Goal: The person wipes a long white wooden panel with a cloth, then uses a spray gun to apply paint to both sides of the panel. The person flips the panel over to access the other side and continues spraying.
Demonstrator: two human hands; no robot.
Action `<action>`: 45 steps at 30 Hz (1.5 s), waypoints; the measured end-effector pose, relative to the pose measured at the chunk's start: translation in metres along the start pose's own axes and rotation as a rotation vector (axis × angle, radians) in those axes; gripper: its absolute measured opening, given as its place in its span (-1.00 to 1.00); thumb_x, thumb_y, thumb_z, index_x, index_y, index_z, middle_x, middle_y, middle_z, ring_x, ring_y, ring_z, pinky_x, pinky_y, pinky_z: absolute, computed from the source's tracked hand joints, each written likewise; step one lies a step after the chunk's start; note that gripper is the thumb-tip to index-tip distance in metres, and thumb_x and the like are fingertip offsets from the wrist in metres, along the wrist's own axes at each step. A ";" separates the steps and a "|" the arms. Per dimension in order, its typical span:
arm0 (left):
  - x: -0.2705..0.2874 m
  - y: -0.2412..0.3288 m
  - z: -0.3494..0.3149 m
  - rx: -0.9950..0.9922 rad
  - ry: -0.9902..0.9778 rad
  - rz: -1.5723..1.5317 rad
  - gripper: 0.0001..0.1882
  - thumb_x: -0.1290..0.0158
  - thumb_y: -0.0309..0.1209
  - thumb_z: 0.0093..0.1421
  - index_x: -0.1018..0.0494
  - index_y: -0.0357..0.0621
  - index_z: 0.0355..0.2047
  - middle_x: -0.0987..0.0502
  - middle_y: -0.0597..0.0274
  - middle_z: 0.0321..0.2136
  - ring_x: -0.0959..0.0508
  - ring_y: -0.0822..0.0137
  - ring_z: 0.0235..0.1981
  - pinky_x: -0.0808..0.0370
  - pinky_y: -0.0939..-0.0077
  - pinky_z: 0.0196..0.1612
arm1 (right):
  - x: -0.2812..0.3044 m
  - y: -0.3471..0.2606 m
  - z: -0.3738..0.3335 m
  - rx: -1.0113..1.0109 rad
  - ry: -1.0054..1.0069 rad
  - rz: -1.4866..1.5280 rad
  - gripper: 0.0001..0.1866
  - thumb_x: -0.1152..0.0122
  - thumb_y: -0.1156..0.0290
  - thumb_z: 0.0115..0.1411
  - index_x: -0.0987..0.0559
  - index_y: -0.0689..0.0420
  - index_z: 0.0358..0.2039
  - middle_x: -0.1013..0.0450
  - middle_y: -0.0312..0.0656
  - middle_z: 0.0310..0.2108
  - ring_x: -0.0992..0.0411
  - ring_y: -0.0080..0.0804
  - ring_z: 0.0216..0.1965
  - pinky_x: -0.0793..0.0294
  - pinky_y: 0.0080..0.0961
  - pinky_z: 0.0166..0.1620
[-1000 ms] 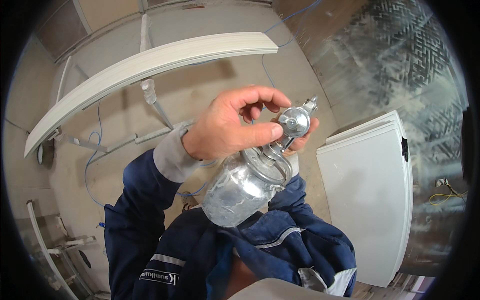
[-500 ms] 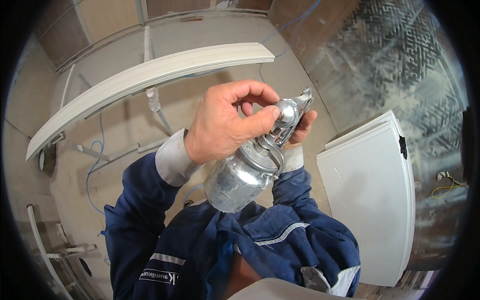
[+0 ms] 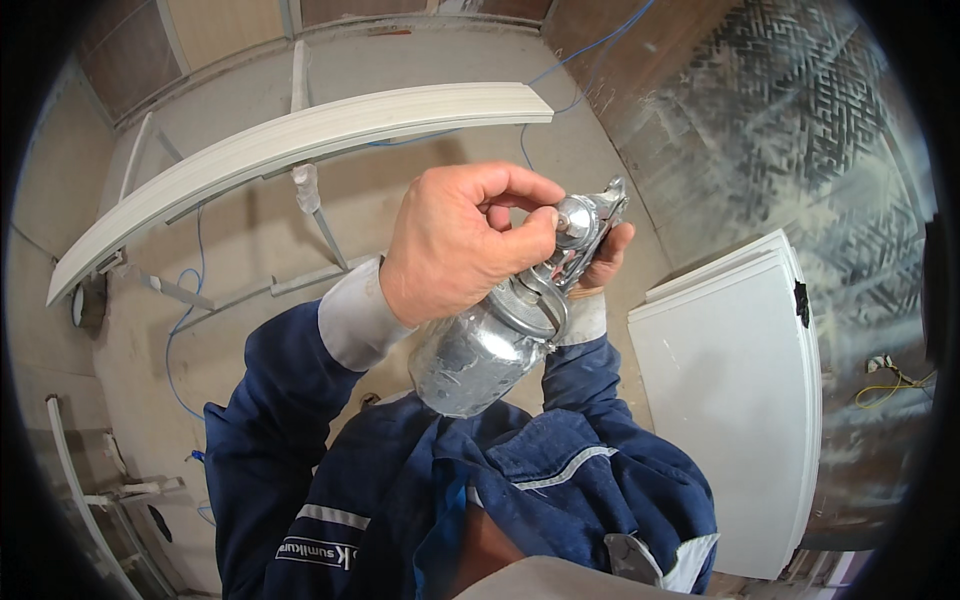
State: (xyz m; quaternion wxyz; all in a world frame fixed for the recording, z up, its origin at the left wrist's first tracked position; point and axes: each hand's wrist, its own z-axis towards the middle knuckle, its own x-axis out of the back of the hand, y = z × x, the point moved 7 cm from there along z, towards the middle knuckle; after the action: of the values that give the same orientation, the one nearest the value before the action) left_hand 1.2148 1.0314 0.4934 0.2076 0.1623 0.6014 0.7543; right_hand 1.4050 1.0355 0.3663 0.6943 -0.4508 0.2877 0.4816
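A silver metal spray gun with a large round paint cup is held tilted in front of my chest. My left hand is closed, with thumb and forefinger pinching a small tip on the gun's rounded metal front cap. The left hand's other fingers are curled behind and partly hidden. On the far side of the gun, my right hand wraps round its body. Only some right-hand fingers and part of the palm show past the metal. The cup is smeared with whitish residue.
A long pale trim board lies across metal stands ahead and to the left. White flat panels are stacked at the right, beside a paint-spattered wall. A thin blue hose runs over the floor at left.
My left thumb and forefinger have shifted slightly on the front cap, showing more of its rounded face. The gun stays in nearly the same place, and the view has shifted a little.
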 end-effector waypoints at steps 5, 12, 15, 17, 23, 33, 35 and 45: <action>0.002 0.008 -0.003 -0.309 0.080 0.150 -0.80 -0.26 -0.51 0.16 -0.63 -0.21 -0.18 -0.65 0.32 -0.37 -0.50 0.62 -0.47 -0.43 0.67 -0.42 | 0.001 0.000 0.001 -0.015 0.008 0.014 -0.10 -0.21 -0.29 0.23 -0.36 0.31 0.21 -0.59 0.26 -0.18 -0.66 0.04 -0.41 -0.78 -0.07 -0.40; 0.005 0.036 -0.016 -0.955 0.202 0.828 -0.80 -0.33 -0.41 0.04 -0.64 0.05 -0.29 -0.67 0.48 -0.39 -0.57 0.42 -0.49 -0.39 0.51 -0.45 | -0.001 0.001 0.004 -0.089 -0.050 0.154 -0.01 -0.21 -0.38 0.17 -0.40 0.39 0.16 -0.60 0.21 -0.17 -0.66 0.09 -0.33 -0.75 -0.01 -0.28; 0.005 0.042 -0.016 -1.083 0.193 1.032 -0.81 -0.27 -0.36 0.03 -0.62 0.06 -0.30 -0.66 0.53 -0.37 -0.56 0.48 -0.48 -0.33 0.54 -0.44 | -0.001 0.002 0.004 -0.181 -0.106 0.084 0.02 -0.16 -0.44 0.16 -0.46 0.45 0.07 -0.61 0.21 -0.21 -0.66 0.11 -0.29 -0.74 -0.04 -0.22; 0.005 0.045 -0.015 -1.120 0.168 1.092 -0.83 -0.21 -0.35 0.02 -0.60 0.05 -0.33 -0.64 0.53 -0.39 -0.56 0.48 -0.47 -0.32 0.53 -0.44 | 0.002 -0.001 0.003 -0.186 -0.114 0.045 0.03 -0.12 -0.46 0.16 -0.50 0.48 0.02 -0.62 0.21 -0.23 -0.66 0.12 -0.27 -0.74 -0.06 -0.20; -0.003 0.051 -0.014 -1.108 0.165 1.150 -0.89 -0.15 -0.33 0.00 -0.56 0.04 -0.41 -0.58 0.52 -0.48 -0.53 0.48 -0.48 -0.31 0.52 -0.43 | 0.010 -0.008 0.001 -0.193 -0.090 0.007 0.05 -0.09 -0.48 0.17 -0.50 0.49 0.02 -0.62 0.21 -0.24 -0.66 0.11 -0.29 -0.74 -0.08 -0.21; 0.018 0.065 -0.021 -1.011 0.022 1.211 -0.74 -0.36 -0.38 -0.03 -0.59 0.04 -0.29 -0.66 0.49 -0.28 -0.59 0.42 -0.38 -0.39 0.51 -0.38 | -0.013 -0.001 -0.004 -0.179 0.000 -0.173 0.05 -0.08 -0.50 0.15 -0.52 0.47 0.00 -0.63 0.17 -0.25 -0.66 0.06 -0.30 -0.73 -0.14 -0.22; 0.025 0.071 -0.027 -1.051 -0.002 1.126 -0.75 -0.34 -0.39 -0.02 -0.58 0.02 -0.29 -0.66 0.48 -0.26 -0.60 0.40 -0.37 -0.43 0.49 -0.36 | -0.022 0.005 -0.008 -0.171 -0.013 -0.207 0.06 -0.07 -0.51 0.15 -0.52 0.46 0.01 -0.63 0.17 -0.25 -0.66 0.05 -0.30 -0.73 -0.15 -0.22; 0.028 0.080 -0.007 -1.069 -0.159 0.979 -0.84 -0.27 -0.40 0.03 -0.53 0.00 -0.37 -0.66 0.44 -0.29 -0.60 0.35 -0.37 -0.50 0.43 -0.34 | -0.044 0.010 -0.020 -0.036 -0.022 -0.104 -0.01 -0.08 -0.41 0.23 -0.44 0.43 0.13 -0.61 0.20 -0.16 -0.66 0.05 -0.23 -0.73 -0.03 -0.18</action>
State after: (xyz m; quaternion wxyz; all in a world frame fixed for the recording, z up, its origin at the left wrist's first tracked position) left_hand 1.1778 1.0243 0.5696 -0.0595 0.3432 -0.0076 0.9374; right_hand 1.3800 1.0011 0.3909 0.7133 -0.4721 0.2475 0.4551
